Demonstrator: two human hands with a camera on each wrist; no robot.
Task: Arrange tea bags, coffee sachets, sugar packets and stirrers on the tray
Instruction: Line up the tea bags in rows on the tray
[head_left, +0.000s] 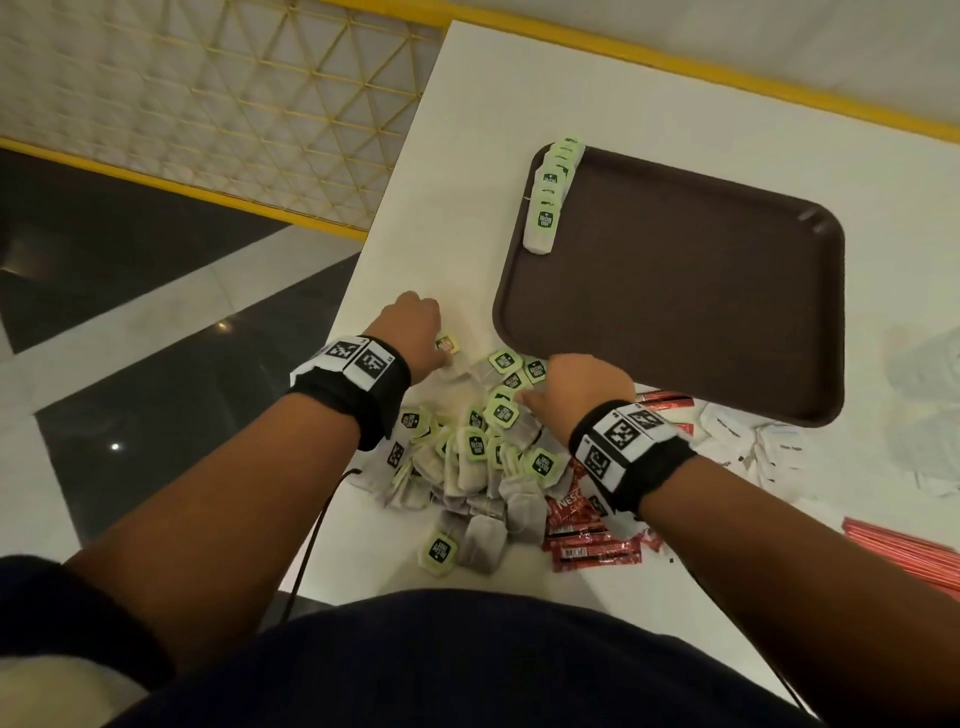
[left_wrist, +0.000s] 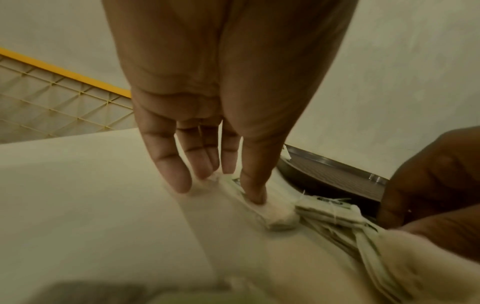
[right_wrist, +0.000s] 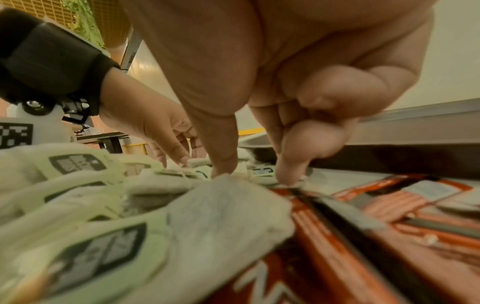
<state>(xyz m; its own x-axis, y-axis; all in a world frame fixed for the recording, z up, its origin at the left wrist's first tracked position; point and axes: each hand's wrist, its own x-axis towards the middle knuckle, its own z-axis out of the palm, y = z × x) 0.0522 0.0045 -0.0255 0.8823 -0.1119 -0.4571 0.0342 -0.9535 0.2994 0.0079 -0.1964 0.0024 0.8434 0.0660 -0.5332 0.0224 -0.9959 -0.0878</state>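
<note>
A brown tray (head_left: 675, 291) lies on the white table (head_left: 519, 93), with a row of green-tagged tea bags (head_left: 549, 195) along its left rim. A loose pile of tea bags (head_left: 478, 457) lies in front of me. My left hand (head_left: 415, 330) is at the pile's far left; its straight fingers (left_wrist: 179, 179) and thumb press on one tea bag (left_wrist: 279, 215) on the table. My right hand (head_left: 569, 384) reaches into the pile near the tray; thumb and forefinger (right_wrist: 288, 176) pinch at a tea bag (right_wrist: 261, 171), and the other fingers are curled.
Red coffee sachets (head_left: 587, 543) lie under my right wrist. White sugar packets (head_left: 753, 447) are spread to the right, in front of the tray. Red stirrers (head_left: 904, 551) lie at the far right. The table's left edge (head_left: 363, 291) drops to a dark floor.
</note>
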